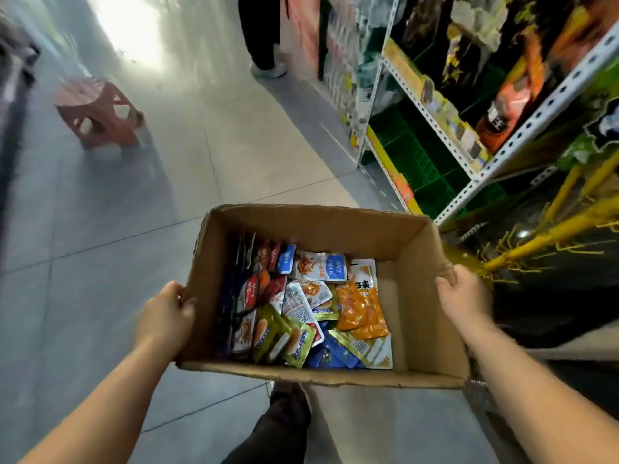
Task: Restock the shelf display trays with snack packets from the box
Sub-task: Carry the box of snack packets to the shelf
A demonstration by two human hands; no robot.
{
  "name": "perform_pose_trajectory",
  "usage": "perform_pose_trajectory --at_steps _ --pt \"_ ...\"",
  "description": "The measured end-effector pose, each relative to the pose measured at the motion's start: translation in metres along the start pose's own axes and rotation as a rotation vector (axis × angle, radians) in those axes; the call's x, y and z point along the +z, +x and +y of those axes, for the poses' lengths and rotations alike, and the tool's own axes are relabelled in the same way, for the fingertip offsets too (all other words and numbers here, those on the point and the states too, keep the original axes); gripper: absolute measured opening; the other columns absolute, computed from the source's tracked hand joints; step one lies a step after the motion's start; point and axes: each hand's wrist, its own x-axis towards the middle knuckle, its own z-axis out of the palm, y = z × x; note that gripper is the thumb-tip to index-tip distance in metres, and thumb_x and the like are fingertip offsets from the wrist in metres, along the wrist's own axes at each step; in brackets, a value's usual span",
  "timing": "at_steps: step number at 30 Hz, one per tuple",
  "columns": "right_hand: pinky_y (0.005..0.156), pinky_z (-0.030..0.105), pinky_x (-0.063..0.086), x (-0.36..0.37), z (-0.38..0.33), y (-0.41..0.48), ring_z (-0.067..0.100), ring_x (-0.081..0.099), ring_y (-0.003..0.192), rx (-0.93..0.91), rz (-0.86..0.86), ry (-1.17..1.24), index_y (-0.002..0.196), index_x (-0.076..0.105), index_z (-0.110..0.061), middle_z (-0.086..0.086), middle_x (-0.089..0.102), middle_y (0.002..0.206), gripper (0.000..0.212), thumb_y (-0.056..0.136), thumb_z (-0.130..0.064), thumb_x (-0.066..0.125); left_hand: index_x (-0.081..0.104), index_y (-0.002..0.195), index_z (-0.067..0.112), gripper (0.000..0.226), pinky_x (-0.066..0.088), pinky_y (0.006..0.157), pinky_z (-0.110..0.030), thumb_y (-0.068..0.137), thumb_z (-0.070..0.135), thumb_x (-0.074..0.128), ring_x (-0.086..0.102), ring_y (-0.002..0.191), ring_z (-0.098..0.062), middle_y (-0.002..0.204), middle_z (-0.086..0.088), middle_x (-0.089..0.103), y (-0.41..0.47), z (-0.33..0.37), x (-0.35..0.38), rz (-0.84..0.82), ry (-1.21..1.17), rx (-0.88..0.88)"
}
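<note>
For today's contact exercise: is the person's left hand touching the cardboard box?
Touching. The head view shows the left hand gripping the cardboard box at its left wall, with no gap between them.

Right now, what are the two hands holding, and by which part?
Both grip the cardboard box of snack packets: left hand on its left rim, right hand on its right rim.

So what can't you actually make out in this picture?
- Head view: goods on the shelf are smeared by motion blur; brands unreadable.
- Lower snack packets lie buried under the top layer in the cardboard box.
- Some fingers of the left hand and right hand are hidden by the box walls.
- Person up the aisle: cut off by the top edge.
</note>
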Motion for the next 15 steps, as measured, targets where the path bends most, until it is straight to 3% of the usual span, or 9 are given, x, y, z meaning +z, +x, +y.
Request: perform_pose_trajectory --at_steps 5,8,11,15 --pt "0.063 0.032 0.028 0.026 -0.091 0.08 0.04 0.054 0.091 -0.093 -0.048 -0.115 0.068 0.043 -0.007 0.03 0.058 0.097 0.024 0.091 -0.007 0.049 0.055 0.103 -0.006 0.019 0.039 0.069 -0.038 0.089 0.006 0.052 0.055 0.092 -0.042 0.1 -0.028 0.061 0.081 0.008 -0.019 0.029 -0.074 -0.08" --pt "0.066 0.035 0.031 0.037 -0.147 0.132 0.041 0.053 0.098 -0.147 -0.053 -0.158 0.084 0.054 0.005 0.032 0.057 0.103 0.015 0.091 -0.008 0.05 0.055 0.1 -0.003 0.017 0.045 0.074 -0.044 0.089 0.01 0.053 0.056 0.089 -0.042 0.096 -0.027 0.062 0.134 0.015 -0.029 0.063 -0.09 -0.14" --pt "0.072 0.037 0.037 0.046 -0.2 0.189 0.041 0.053 0.102 -0.212 -0.076 -0.171 0.09 0.055 0.004 0.03 0.057 0.107 0.015 0.091 -0.009 0.05 0.056 0.102 -0.002 0.019 0.045 0.073 -0.042 0.089 0.011 0.054 0.056 0.089 -0.042 0.097 -0.026 0.062 0.185 0.034 -0.039 0.093 -0.122 -0.176" --pt "0.068 0.034 0.033 0.057 -0.277 0.262 0.041 0.054 0.099 -0.315 -0.127 -0.206 0.094 0.056 0.002 0.028 0.059 0.105 0.014 0.091 -0.01 0.049 0.055 0.106 -0.004 0.022 0.043 0.072 -0.04 0.09 0.011 0.053 0.055 0.093 -0.042 0.101 -0.027 0.061 0.25 0.062 -0.053 0.132 -0.16 -0.24"
